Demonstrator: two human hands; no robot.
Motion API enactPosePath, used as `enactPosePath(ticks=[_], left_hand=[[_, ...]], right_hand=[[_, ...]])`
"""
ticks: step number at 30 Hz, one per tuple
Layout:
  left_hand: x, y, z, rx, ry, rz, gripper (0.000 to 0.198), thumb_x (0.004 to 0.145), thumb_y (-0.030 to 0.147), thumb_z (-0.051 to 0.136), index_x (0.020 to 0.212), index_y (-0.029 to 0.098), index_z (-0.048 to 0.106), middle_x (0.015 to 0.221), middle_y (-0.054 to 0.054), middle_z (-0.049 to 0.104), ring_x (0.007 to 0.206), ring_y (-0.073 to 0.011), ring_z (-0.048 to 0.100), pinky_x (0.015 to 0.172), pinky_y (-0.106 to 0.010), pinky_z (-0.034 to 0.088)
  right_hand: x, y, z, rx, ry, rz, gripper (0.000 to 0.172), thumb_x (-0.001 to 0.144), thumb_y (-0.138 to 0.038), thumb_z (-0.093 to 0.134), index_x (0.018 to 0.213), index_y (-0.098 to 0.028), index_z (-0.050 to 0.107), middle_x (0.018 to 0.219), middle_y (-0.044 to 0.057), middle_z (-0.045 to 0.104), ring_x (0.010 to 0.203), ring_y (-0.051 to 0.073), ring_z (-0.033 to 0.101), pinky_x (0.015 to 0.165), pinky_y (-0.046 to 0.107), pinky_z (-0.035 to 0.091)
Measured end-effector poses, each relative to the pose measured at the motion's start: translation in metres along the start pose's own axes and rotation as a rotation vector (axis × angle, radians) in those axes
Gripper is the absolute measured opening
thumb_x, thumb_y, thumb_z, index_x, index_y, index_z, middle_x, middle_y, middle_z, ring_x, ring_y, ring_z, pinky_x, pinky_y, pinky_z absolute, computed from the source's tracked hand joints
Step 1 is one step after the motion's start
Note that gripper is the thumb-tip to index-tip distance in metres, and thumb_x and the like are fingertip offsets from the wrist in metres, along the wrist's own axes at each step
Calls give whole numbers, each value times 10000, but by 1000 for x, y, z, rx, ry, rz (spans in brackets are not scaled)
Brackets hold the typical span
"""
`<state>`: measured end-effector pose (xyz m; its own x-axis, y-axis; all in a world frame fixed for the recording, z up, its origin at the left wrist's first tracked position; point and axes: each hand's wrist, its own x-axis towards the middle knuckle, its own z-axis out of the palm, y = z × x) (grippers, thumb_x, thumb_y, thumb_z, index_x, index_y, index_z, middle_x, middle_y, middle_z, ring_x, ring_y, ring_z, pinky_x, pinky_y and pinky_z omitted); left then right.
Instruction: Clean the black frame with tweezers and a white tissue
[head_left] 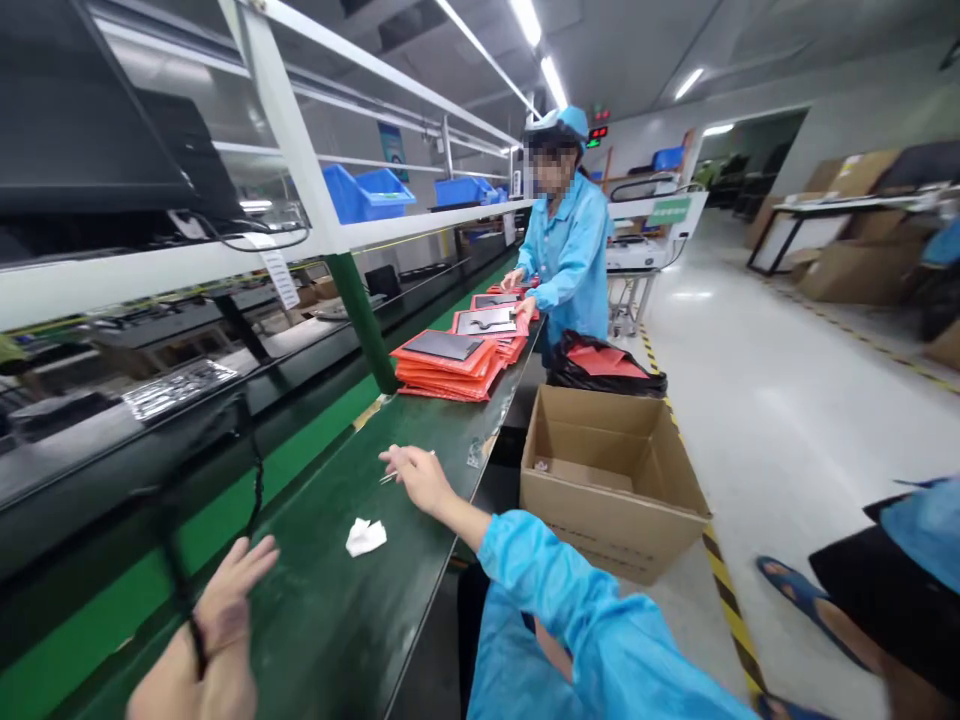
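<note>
Right hand (pixel 421 478) pinches one pair of tweezers (pixel 397 472) near the surface's (pixel 337 620) right edge; left hand (pixel 229 600), grip spread, hovers by one crumpled white tissue (pixel 365 537).

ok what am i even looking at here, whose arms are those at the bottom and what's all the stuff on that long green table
This is one picture from a camera worn on a person's head, looking forward and down, so the arms at the bottom are the wearer's own. The right hand, in a light blue sleeve, reaches onto the long dark green bench top and touches a thin silvery metal tool, perhaps tweezers; I cannot tell whether it grips it. The left hand is open, holding nothing, with a black cord across the wrist. Between them lies a small crumpled white wipe. Further along are stacks of flat orange-red pouches with dark panels on top. A co-worker in a blue coat and cap handles more of them. On the floor beside the bench stands an open brown cardboard box.
</note>
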<state>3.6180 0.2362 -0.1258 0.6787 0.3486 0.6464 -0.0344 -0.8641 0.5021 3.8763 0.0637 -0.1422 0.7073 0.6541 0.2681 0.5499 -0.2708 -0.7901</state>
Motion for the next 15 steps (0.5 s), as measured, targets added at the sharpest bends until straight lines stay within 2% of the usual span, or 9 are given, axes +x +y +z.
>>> enactPosePath(ticks=[2,3,5,7,8,10,12,15], left_hand=[[24,20,41,89,10,158,308,1092,329,479,1310,226,672,1405,-97,699,1532,-322,489,1294,-515,426],[34,29,61,125,9,241,285,1095,286,462,1274,201,667,1373,-118,699,1570,-327,435,1302,-518,408],[50,39,97,165,-24,360,264,1100,229,414,1215,174,645,1337,-156,676,1616,-345,350,1275,-537,427],[59,42,128,177,-86,406,273,1100,206,383,1228,168,621,1345,-181,645,1634,-365,303,1222,-570,481],[62,43,141,175,-112,426,285,1099,201,377,1258,166,610,1357,-191,633,1638,-377,289,1199,-588,505],[68,45,161,159,-121,481,325,1096,198,370,1337,153,582,1405,-219,608,1639,-404,275,1151,-611,551],[72,50,173,145,-124,536,404,1092,197,366,1459,149,528,1535,-250,531,1639,-425,259,1095,-601,596],[71,52,179,105,-148,604,567,1086,249,399,1648,180,364,1740,-257,282,1642,-442,232,1046,-594,622]], right_hand=[[-15,-7,-17,346,-83,11,1082,1077,-672,-151,1257,-125,766,889,106,755,603,142,634,563,271,451],[-23,-11,-28,523,-100,24,1105,1049,-761,-112,1221,-125,775,814,89,735,509,126,570,492,261,387],[-37,-15,-51,711,-49,69,977,1000,-924,213,1100,-142,789,704,51,692,437,104,481,444,248,321],[-46,-13,-70,670,61,141,820,921,-937,506,997,-167,777,623,9,649,417,90,440,433,233,313],[-48,-10,-78,640,100,188,794,890,-937,565,961,-172,765,593,-2,631,406,86,429,424,228,308],[-51,0,-88,629,157,292,824,846,-972,567,937,-172,738,574,-9,615,386,86,424,394,221,292],[-52,11,-95,653,237,396,863,794,-1007,571,972,-173,706,585,-18,612,384,95,451,361,213,283],[-54,24,-110,624,438,536,809,830,-959,599,1006,-173,671,588,-33,588,410,117,504,350,210,326]])
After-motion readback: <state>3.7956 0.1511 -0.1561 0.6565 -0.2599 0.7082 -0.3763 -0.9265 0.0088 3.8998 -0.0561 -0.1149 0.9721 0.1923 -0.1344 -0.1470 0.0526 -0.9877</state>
